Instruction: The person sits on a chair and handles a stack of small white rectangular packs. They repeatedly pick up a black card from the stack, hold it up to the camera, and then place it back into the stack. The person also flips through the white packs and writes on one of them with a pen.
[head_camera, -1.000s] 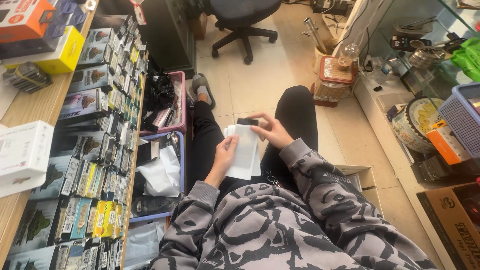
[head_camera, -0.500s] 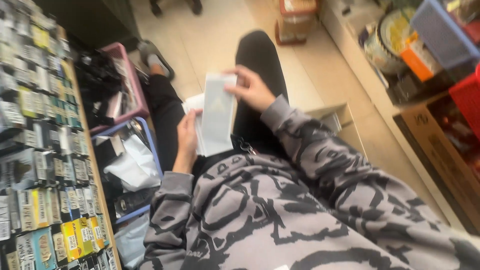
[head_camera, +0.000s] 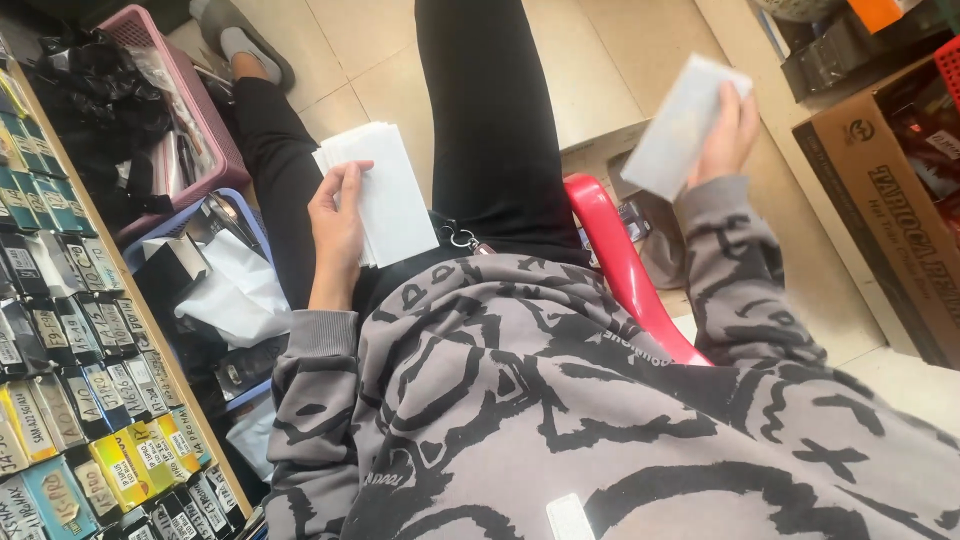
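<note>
I sit on a red chair (head_camera: 618, 262) in a grey patterned sweatshirt and black trousers. My left hand (head_camera: 337, 218) rests on my lap and holds a stack of white envelopes (head_camera: 384, 192) by its left edge. My right hand (head_camera: 727, 134) is lifted out to the right, above the floor, gripping a single flat white packet (head_camera: 680, 125) that is tilted and motion-blurred.
A wooden shelf (head_camera: 170, 375) at the left carries rows of small packaged goods (head_camera: 60, 380). Beside my left leg stand a pink basket (head_camera: 195, 110) and a blue basket (head_camera: 245, 225) with white and black bags. Cardboard boxes (head_camera: 900, 210) line the right side on the tiled floor.
My right hand has pulled one white packet away from the stack and swung it out to the right. My left hand stays on my lap with the stack. The camera has tilted down.
</note>
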